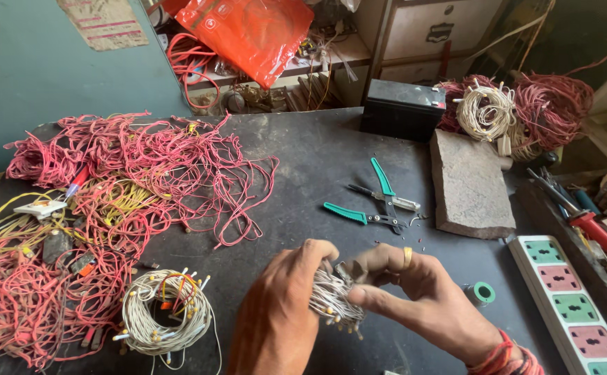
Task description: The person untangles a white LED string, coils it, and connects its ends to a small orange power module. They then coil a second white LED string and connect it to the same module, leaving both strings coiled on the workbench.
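Nearest: our left hand (279, 316) and right hand (418, 292), both closed around a small bundle of white string-light wire (331, 298), held just above the dark worktable (317, 167). Left of it, a coiled white light string (166, 312). Beyond, green-handled wire strippers (373, 208) and a flat stone slab (470, 184). Far left, tangled red wire (123, 180); farthest, a black battery (402, 107).

Two hands (275, 312) (421, 292), two white wire coils (168, 312) (332, 297), one green-handled pliers (376, 205), one stone slab (470, 184), one black battery (402, 107).
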Demonstrator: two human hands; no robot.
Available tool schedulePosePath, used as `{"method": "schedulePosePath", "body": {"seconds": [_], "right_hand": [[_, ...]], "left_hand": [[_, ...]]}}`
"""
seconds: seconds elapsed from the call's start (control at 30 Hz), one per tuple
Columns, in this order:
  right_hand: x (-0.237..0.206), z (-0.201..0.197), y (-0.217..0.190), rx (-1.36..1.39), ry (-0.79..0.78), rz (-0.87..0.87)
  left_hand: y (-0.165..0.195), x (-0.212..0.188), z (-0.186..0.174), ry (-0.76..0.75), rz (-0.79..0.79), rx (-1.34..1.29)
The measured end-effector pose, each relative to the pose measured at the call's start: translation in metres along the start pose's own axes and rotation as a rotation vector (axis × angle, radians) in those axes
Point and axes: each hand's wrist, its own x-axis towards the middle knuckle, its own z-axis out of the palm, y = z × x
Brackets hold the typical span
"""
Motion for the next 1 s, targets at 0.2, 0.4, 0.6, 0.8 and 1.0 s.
{"method": "schedulePosePath", "body": {"seconds": [0.2, 0.4, 0.6, 0.8, 1.0], "right_hand": [[0.004, -0.004, 0.003, 0.175, 0.169, 0.150], [0.006, -0.008, 0.006, 0.278, 0.197, 0.162], [0.003, -0.012, -0.003, 0.156, 0.087, 0.105], [0.002, -0.010, -0.008, 0.081, 0.035, 0.108], [0.004, -0.017, -0.004, 0.202, 0.121, 0.056]], "left_hand": [[0.001, -0.001, 0.006, 0.063, 0.072, -0.083], [-0.004, 0.000, 0.010, 0.149, 0.204, -0.099], [-0.006, 0.001, 0.010, 0.234, 0.169, -0.109], [-0.007, 0.000, 0.006, 0.233, 0.110, -0.055], [-0.012, 0.002, 0.006, 0.196, 0.062, -0.116]]}}
